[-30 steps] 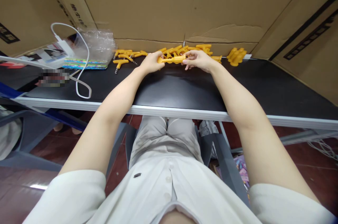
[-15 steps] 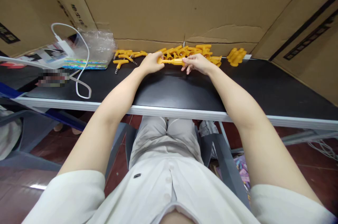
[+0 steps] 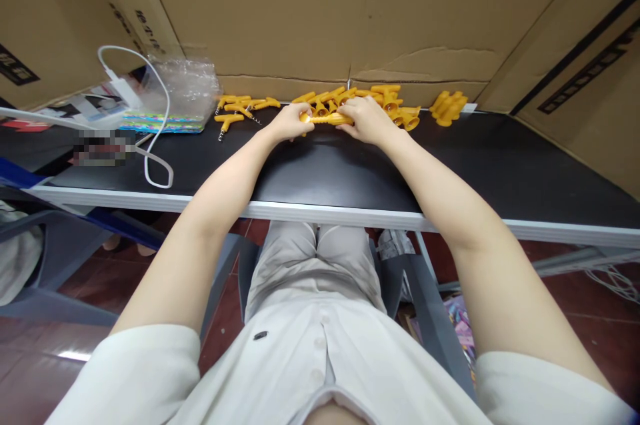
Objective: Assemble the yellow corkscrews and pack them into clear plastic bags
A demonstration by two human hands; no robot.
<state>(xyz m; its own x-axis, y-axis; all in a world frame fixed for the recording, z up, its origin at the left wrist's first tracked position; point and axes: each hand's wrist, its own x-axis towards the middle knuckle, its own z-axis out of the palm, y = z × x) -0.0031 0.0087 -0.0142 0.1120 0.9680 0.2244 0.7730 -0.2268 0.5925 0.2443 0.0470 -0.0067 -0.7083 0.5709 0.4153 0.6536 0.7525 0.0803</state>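
A yellow corkscrew (image 3: 325,119) lies level between my hands, just above the black table. My left hand (image 3: 290,121) is closed around its left end. The fingers of my right hand (image 3: 369,119) wrap over its wider right part and hide some of it. Behind my hands is a pile of yellow corkscrew parts (image 3: 320,102), some with round, bell-like open ends. To the left of my left hand lie several yellow T-shaped handles (image 3: 229,118) with bare metal spirals.
Yellow tube-like pieces (image 3: 447,107) stand together at the right. Clear plastic bags (image 3: 187,85) over colourful packets and a white cable (image 3: 167,95) are at the left. Cardboard (image 3: 320,18) walls the back of the black table (image 3: 340,171); its metal edge (image 3: 330,213) runs before me.
My right hand has turned and closed further over the corkscrew's right part, with its fingers now on top. My left hand stays nearly in place, still gripping the left end.
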